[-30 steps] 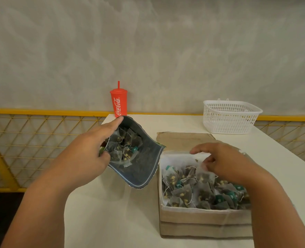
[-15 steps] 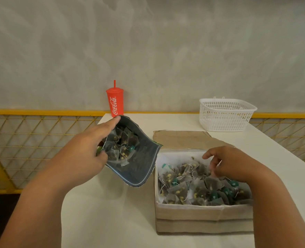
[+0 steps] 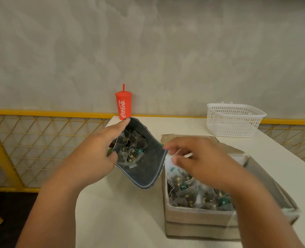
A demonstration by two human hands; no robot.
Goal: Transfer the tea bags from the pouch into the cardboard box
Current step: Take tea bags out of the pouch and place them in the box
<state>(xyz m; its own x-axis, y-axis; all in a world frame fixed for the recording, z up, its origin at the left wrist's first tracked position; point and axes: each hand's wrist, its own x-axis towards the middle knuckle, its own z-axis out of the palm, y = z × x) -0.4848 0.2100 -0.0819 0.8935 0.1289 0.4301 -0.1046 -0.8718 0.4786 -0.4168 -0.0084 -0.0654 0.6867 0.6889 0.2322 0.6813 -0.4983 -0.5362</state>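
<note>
Left hand [image 3: 92, 158] gripping rim of open pouch [image 3: 148, 174]; right hand [image 3: 201, 163], blurred, above cardboard box [image 3: 200, 217] of tea bags [image 3: 185, 196], grasp indeterminable.

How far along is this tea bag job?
Mostly done: the cardboard box already holds a thick layer of tea bags. In hand: the left hand holds the pouch open; the blurred right hand hovers over the box beside it, grip unclear. Left: the remaining bags clustered inside the pouch.
</note>
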